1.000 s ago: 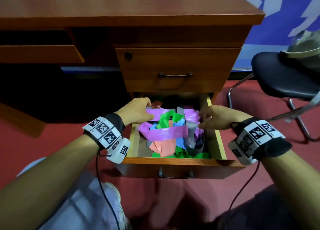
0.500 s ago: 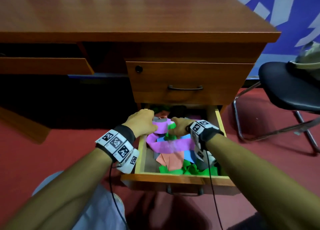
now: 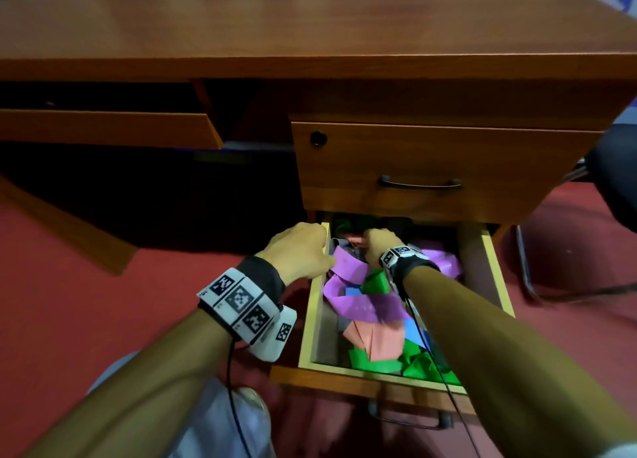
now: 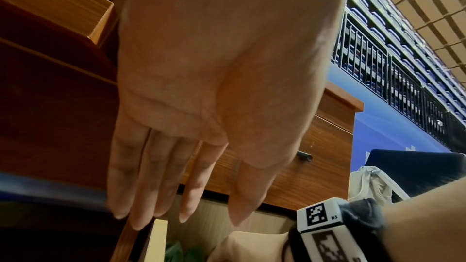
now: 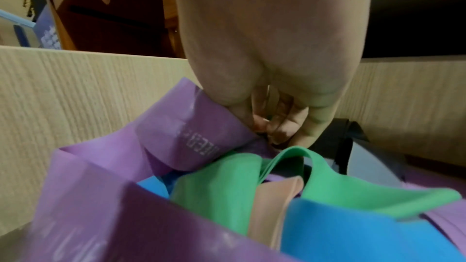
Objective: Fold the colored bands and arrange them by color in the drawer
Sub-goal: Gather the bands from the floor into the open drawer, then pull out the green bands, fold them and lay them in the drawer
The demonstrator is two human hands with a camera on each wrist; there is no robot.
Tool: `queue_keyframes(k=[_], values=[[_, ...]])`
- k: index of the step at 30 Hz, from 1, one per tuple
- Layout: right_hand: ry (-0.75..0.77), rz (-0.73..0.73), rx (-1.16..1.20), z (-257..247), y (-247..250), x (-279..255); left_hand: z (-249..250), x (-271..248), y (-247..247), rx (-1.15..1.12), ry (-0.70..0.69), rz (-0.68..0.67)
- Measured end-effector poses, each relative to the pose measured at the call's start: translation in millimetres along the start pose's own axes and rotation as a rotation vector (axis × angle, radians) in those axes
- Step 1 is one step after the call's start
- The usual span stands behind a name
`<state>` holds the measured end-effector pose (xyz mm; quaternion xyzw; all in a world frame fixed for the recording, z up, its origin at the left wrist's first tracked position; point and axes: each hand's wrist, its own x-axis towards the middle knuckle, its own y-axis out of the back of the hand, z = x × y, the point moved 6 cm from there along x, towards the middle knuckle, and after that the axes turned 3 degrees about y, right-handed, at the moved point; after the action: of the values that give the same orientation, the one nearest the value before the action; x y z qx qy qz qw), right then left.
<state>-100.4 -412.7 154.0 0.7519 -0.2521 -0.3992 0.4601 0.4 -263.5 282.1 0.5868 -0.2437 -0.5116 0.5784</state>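
The open lower drawer (image 3: 312, 319) holds a tangle of bands: a long purple band (image 3: 362, 306), green bands (image 3: 377, 283), a blue one (image 3: 351, 292) and a salmon one (image 3: 379, 340). My right hand (image 3: 377, 247) reaches into the back left of the drawer. In the right wrist view its curled fingers (image 5: 274, 127) pinch a folded end of the purple band (image 5: 181, 130), above a green band (image 5: 227, 182). My left hand (image 3: 303, 250) hovers over the drawer's left rim. Its fingers (image 4: 181, 216) are straight and hold nothing.
A closed drawer with a dark handle (image 3: 420, 183) overhangs the back of the open one. The desk top (image 3: 310, 26) juts out above. Another drawer front (image 3: 103, 128) is at the left, a black chair (image 3: 617, 181) at the right, red carpet around.
My right hand crossed the drawer from right to back left, taking the purple band's end to the left hand. The left hand, which held the other end, now has straight fingers.
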Motion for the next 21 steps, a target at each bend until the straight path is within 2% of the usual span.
queue_keyframes(k=[3, 7, 10, 14, 17, 21], values=[[-0.041, 0.054, -0.013, 8, -1, -4, 1, 1, -1, 0.015, -0.007, 0.006], [0.04, 0.049, 0.055, 9, 3, -15, 6, 4, -6, 0.013, -0.011, -0.007], [0.029, 0.082, 0.158, 16, 18, -27, 9, 8, -7, 0.023, -0.015, -0.008], [0.087, 0.134, 0.251, 13, 47, -70, 18, 5, -6, -0.007, -0.038, 0.005], [0.149, 0.17, 0.336, 16, 60, -105, 26, -2, -4, -0.081, -0.068, 0.035], [0.296, 0.14, 0.434, 19, 62, -150, 40, -12, -6, -0.314, -0.161, 0.079]])
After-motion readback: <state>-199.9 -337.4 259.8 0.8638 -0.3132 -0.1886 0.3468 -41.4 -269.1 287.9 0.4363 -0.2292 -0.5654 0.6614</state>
